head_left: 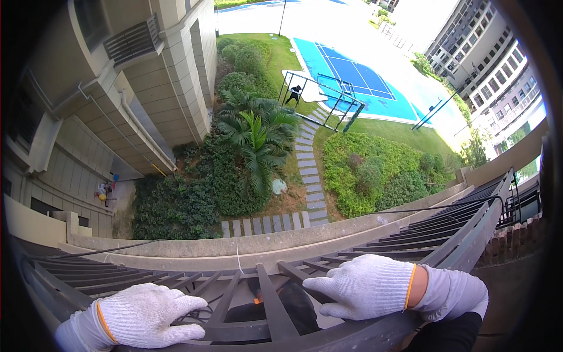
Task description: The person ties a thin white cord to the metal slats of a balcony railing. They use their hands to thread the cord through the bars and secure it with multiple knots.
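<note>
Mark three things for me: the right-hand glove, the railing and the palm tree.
Right-hand glove [368,288]: head view, on the back of the hand.
Railing [274,305]: head view, on a bare bar left of that glove.
Palm tree [257,139]: head view, on its bright middle leaves.

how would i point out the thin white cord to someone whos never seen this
Find the dark grey metal railing across the bottom, then the long beige concrete ledge beyond it. Between the white-gloved left hand and right hand, the thin white cord crosses the ledge's near edge, paler and slimmer than the thick dark bars nearby.
</note>
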Available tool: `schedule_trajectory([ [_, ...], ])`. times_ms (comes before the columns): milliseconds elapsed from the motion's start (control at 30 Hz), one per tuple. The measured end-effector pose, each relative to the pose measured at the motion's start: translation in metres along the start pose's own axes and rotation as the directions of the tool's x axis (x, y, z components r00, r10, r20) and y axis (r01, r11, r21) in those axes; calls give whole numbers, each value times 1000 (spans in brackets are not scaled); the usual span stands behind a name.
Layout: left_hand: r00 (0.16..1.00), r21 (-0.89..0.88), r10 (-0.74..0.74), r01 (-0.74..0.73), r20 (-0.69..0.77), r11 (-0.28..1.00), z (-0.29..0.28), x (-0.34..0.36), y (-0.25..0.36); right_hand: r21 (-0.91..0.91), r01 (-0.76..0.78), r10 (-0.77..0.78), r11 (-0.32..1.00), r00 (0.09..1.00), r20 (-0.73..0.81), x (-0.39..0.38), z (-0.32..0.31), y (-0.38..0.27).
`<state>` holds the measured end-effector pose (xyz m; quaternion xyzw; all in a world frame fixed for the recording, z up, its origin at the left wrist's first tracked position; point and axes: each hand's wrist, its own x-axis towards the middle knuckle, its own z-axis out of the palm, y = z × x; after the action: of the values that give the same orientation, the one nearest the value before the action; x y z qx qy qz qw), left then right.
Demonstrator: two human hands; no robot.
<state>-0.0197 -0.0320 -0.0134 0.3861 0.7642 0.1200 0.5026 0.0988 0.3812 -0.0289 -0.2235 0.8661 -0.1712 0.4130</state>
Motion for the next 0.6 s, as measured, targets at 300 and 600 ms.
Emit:
schedule_trajectory([
  [300,1000,17,-4,4,4,1000,-1,0,0,-7,3,-4,1000,1000,-12,0,0,0],
  [600,1000,12,12,-12,-6,1000,0,0,-3,-7,14,-14,1000,999,-32,1,-1,-1],
])
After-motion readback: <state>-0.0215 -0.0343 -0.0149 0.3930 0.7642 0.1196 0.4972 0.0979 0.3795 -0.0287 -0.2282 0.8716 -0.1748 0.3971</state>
